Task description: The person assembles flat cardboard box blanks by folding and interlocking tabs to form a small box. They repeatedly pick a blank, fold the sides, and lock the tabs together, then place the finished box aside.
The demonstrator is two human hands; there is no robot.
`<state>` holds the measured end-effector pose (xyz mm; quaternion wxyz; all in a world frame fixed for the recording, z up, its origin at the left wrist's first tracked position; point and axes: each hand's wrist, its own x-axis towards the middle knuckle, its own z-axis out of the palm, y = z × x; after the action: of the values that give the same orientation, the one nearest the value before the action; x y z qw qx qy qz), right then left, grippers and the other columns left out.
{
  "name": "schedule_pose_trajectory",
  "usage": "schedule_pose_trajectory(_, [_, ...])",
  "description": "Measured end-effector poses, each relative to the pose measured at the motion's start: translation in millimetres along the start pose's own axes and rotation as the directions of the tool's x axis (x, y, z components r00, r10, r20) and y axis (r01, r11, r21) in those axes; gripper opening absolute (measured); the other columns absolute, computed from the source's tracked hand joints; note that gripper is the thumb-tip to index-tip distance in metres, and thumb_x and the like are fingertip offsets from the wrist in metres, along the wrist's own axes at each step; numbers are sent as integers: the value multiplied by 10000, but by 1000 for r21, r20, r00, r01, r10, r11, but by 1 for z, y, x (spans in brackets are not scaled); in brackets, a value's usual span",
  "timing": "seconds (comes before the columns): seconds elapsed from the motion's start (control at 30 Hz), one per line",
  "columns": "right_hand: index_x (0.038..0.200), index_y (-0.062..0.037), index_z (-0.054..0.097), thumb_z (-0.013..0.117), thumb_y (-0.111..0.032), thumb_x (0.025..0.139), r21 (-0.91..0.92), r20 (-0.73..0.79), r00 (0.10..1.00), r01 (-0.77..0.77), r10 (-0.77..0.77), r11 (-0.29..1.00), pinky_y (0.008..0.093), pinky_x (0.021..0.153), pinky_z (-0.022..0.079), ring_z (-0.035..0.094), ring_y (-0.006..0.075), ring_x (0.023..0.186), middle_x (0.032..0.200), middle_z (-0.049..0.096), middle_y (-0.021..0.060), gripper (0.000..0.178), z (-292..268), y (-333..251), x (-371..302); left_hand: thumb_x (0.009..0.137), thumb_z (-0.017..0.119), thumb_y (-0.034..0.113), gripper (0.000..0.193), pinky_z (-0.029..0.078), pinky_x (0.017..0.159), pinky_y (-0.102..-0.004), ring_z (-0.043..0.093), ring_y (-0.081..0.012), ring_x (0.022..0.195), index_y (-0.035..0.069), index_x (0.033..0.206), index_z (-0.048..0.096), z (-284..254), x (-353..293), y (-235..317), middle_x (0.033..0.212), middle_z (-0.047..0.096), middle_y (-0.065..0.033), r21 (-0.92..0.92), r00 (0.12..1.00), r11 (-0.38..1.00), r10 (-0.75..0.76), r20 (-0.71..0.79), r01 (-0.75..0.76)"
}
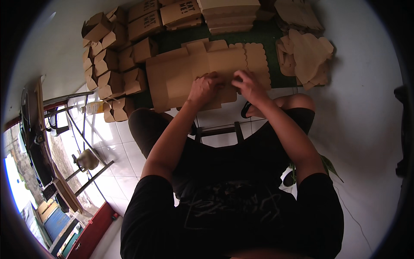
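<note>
A flat brown cardboard box blank (170, 82) lies on the green-topped table before me, with crease lines, side flaps and a scalloped right edge. Over its middle, my left hand (208, 89) is closed, the curled fingers gripping the card near a crease. Just to the right, my right hand (249, 86) is closed too, thumb and fingers pinched at the card. A small gap separates the two hands. The fingertips are partly hidden and slightly blurred.
Folded small cardboard boxes (110, 64) crowd the table's left side. Printed box stacks (181, 14) and flat blanks (230, 15) stand at the back. Loose brown card pieces (308, 58) are piled at right. A bottle (92, 108) stands left, near a metal rack (92, 172).
</note>
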<state>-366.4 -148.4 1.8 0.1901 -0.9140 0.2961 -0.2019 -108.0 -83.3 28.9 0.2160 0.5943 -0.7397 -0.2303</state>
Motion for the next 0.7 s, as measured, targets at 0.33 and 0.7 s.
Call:
schedule_pose_trajectory(0.33, [1067,-2,823,700,-83,899,-187,297,940,228,-166,956,390,1188,573,629,290,1355,1322,690,110,223,-10,-6,-22,917,842,178,118,648,983,-472,785,-338,1103,214,1004,911,-5,-4,-1,1143,822,-29,54,1000,998,-24,-7,25])
schedule_pose_trajectory(0.7, [1439,-164,780,751,-72,879,-276,245,970,65,5,959,515,1353,415,579,345,1405,1382,638,113,567,-13,-24,-27,903,870,225,257,635,1023,-486,763,-309,1150,278,1151,914,-8,-7,-6,1148,809,12,69,994,992,-107,-23,108])
